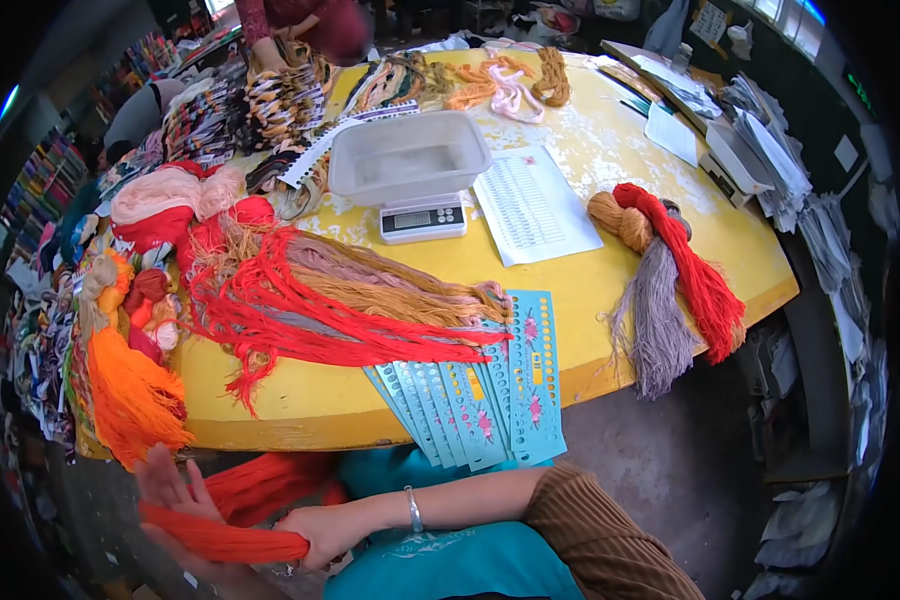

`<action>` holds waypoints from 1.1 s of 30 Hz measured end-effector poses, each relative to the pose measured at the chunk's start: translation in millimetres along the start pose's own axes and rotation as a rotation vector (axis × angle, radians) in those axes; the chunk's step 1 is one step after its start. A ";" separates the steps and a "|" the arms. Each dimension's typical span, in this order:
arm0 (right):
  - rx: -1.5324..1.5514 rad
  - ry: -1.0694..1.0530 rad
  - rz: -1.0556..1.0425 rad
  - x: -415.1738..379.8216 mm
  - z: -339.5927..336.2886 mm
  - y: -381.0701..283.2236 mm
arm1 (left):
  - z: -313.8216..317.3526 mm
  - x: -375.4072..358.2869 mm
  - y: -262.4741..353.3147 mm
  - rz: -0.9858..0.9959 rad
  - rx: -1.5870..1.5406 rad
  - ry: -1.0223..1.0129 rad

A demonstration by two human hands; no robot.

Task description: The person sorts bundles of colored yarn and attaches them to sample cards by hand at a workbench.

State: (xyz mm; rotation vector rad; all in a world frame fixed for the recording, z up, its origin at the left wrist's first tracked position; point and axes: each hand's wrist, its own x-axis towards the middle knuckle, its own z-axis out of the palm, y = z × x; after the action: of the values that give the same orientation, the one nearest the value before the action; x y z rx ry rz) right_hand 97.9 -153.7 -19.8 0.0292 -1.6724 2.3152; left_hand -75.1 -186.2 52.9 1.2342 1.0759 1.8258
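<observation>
Low in front of the table, my right hand point(325, 532) is closed round a skein of red thread point(225, 538). At the lower left my left hand point(175, 492) is slightly blurred, its fingers spread and stretched out, with the red skein lying across it. More red thread point(270, 485) trails behind both hands near my lap. On the table above them, long strands of red, tan and mauve thread point(360, 290) hang from the holes of several turquoise punched cards point(535, 380) at the table's front edge.
A kitchen scale point(423, 222) carries a clear plastic tub point(410, 150), beside a printed sheet point(537, 205). Red and grey skeins point(670, 280) lie right; orange thread point(135, 385) hangs over the left edge. Across the yellow table point(710, 150), another person's hand point(267, 55) touches thread bundles.
</observation>
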 end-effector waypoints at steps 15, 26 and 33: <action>-0.266 0.448 0.015 -116.3 19.6 -31.0 | -30.3 49.5 36.0 -0.204 -0.926 -0.146; -0.753 1.029 0.447 -303.0 136.4 -103.8 | -56.3 -7.0 -44.2 -0.512 -1.217 0.030; -0.983 1.548 0.707 -366.3 178.5 -107.0 | -111.9 -68.6 -129.4 -0.649 -1.116 0.321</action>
State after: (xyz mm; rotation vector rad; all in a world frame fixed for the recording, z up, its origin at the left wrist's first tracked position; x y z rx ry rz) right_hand 448.4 -368.7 71.6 -2.0790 -1.5606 0.6990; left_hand -147.7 -218.7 -113.3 -0.0703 0.3514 1.6603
